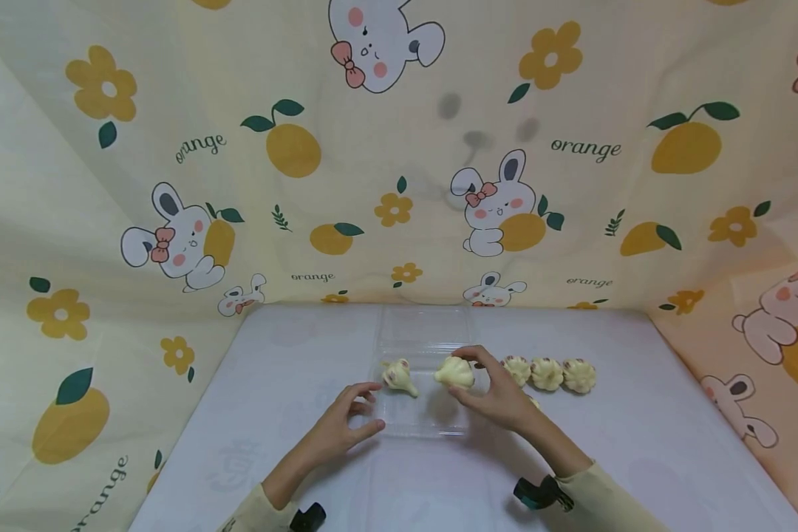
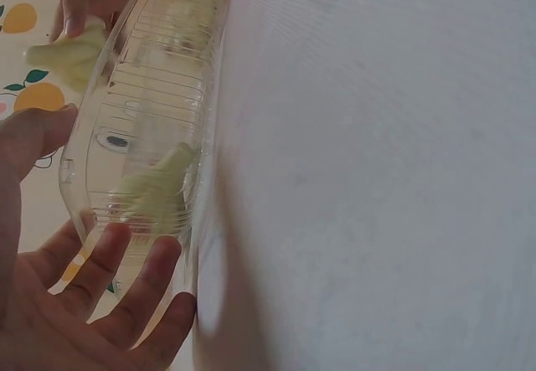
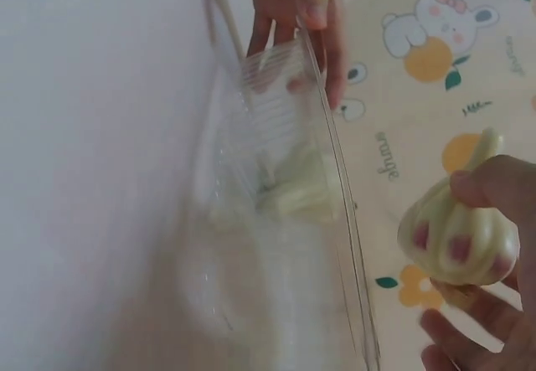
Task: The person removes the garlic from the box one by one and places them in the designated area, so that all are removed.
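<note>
A clear plastic box [image 1: 419,433] lies with its lid folded back. One garlic bulb [image 1: 399,377] sits in its left part, stem pointing toward the front. Above the box's right part, my right hand [image 1: 502,399] pinches a second garlic bulb [image 3: 461,235] between thumb and fingers; purple patches show on that bulb's base in the right wrist view. My left hand [image 1: 342,423] is at the box's left end, its fingers spread along the clear wall and the thumb apart from them, as the left wrist view [image 2: 109,304] shows.
To the right of the box, several garlic bulbs [image 1: 547,374] stand in a row on the white table [image 1: 638,458]. Another is mostly hidden behind my right hand. The clear lid [image 1: 425,325] reaches back toward the patterned cloth wall [image 1: 399,148].
</note>
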The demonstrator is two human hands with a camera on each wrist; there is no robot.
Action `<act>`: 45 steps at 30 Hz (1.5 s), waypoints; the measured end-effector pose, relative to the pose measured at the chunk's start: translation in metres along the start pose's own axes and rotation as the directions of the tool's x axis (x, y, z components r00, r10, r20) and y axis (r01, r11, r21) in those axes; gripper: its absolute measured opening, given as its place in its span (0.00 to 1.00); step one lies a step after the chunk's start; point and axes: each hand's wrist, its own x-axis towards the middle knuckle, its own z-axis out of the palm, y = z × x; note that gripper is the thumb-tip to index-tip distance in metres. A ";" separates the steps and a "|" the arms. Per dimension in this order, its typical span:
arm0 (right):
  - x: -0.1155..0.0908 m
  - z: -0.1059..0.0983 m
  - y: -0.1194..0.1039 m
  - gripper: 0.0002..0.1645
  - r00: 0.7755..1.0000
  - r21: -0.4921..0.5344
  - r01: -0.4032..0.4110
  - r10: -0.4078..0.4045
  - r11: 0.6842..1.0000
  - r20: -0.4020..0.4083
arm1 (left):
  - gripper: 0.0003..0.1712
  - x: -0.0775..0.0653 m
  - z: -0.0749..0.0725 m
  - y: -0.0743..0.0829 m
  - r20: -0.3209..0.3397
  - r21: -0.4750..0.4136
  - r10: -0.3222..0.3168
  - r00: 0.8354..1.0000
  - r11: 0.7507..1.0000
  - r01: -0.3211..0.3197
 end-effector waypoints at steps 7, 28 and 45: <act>-0.011 -0.013 0.002 0.34 0.986 0.106 -0.166 0.168 0.980 -0.013 | 0.38 0.000 0.000 -0.001 0.009 -0.001 0.004 1.000 1.000 -0.004; -0.045 -0.062 0.008 0.34 0.953 -0.060 -0.280 0.270 0.958 -0.138 | 0.38 0.000 -0.001 0.005 0.020 -0.014 -0.030 0.999 0.999 0.030; -0.069 -0.086 0.018 0.33 0.895 -0.077 -0.419 0.397 0.905 -0.205 | 0.37 0.001 -0.001 0.000 0.004 0.016 -0.012 1.000 1.000 0.012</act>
